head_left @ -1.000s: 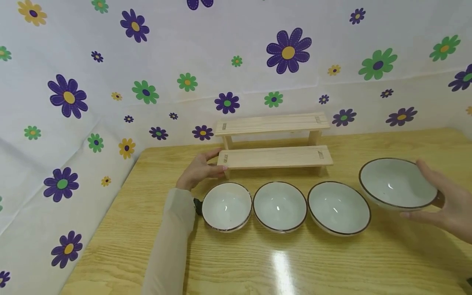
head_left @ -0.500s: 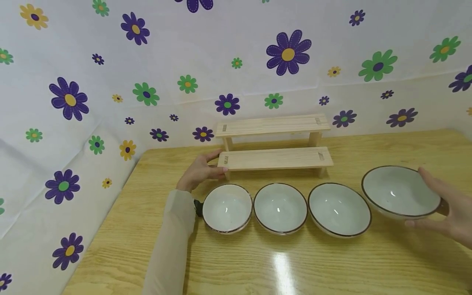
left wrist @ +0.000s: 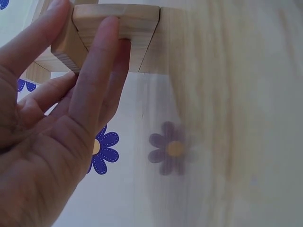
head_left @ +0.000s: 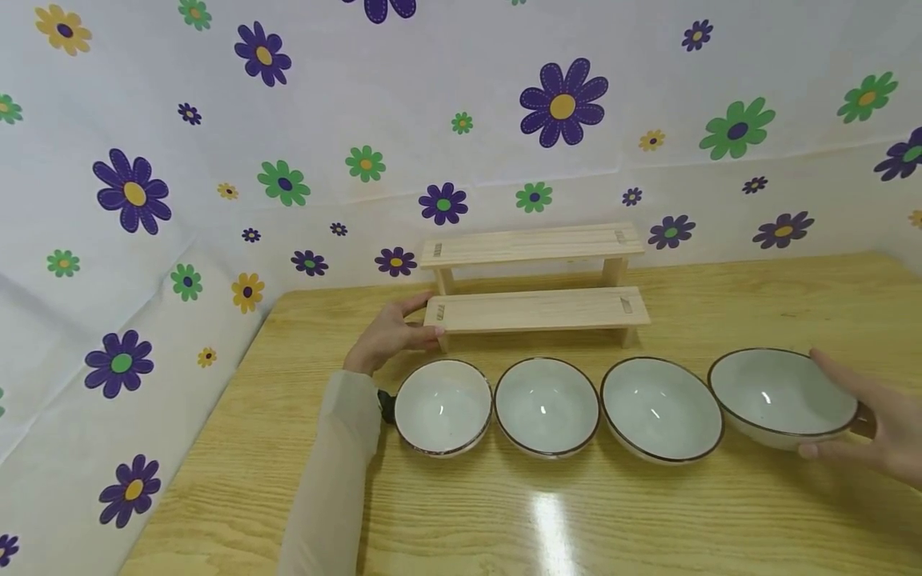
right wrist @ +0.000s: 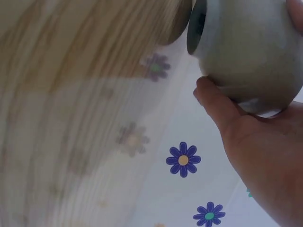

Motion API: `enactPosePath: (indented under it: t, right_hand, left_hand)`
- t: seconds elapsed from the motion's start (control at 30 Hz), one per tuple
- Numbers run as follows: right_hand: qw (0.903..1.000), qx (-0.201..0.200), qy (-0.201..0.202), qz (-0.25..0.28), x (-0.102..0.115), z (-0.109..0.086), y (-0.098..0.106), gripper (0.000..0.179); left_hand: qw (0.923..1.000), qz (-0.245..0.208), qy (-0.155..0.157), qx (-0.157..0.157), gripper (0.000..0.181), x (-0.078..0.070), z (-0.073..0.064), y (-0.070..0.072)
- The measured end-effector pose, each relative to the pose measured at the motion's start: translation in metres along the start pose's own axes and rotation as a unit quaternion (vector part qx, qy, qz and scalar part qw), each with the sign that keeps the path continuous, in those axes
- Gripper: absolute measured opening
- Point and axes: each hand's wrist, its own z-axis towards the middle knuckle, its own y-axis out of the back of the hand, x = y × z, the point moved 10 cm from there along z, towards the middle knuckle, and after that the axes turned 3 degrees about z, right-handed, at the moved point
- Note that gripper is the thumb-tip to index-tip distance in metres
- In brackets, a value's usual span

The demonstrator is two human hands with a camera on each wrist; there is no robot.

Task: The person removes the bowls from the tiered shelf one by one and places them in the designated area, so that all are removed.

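In the head view, my right hand (head_left: 875, 424) grips a white bowl with a dark rim (head_left: 785, 392) by its right side, thumb low and fingers on the far side. The right wrist view shows this bowl's pale outside (right wrist: 251, 52) and foot just at the tabletop; whether it touches cannot be told. Its left rim meets the rim of a similar bowl (head_left: 663, 408). My left hand (head_left: 392, 332) holds the left end of the lower shelf of a two-tier wooden stand (head_left: 536, 310). In the left wrist view, fingers and thumb lie around that shelf end (left wrist: 118, 21).
Two more bowls, a middle one (head_left: 547, 406) and a left one (head_left: 442, 406), continue the row in front of the stand. The left sleeve (head_left: 327, 472) lies beside the left bowl. A flower-print cloth (head_left: 461, 80) hangs behind the wooden table (head_left: 446, 520).
My right hand has lowered the bowl toward the table, bringing it level with the row's right end. The left hand and the stand have stayed in place.
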Motion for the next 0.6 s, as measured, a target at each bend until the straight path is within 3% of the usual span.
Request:
enactPosePath:
  t: [0.1, 0.23, 0.33, 0.6]
  right_hand:
    - [0.9998, 0.016, 0.011, -0.01, -0.009, -0.002, 0.0, 0.125]
    - [0.9959, 0.027, 0.081, 0.029, -0.013, -0.004, 0.002, 0.139]
    - [0.9919, 0.044, 0.111, 0.042, -0.016, -0.006, 0.001, 0.142]
    - [0.996, 0.05, 0.074, -0.011, -0.026, -0.006, -0.002, 0.138]
  left_hand:
    - [1.0, 0.0, -0.003, 0.0, 0.079, -0.001, 0.0, 0.001]
    - [1.0, 0.001, -0.007, -0.002, 0.079, -0.002, -0.001, 0.002]
    - [1.0, 0.003, -0.005, -0.003, 0.079, -0.001, -0.001, 0.002]
    - [1.0, 0.006, 0.001, -0.005, 0.079, -0.004, -0.004, 0.0]
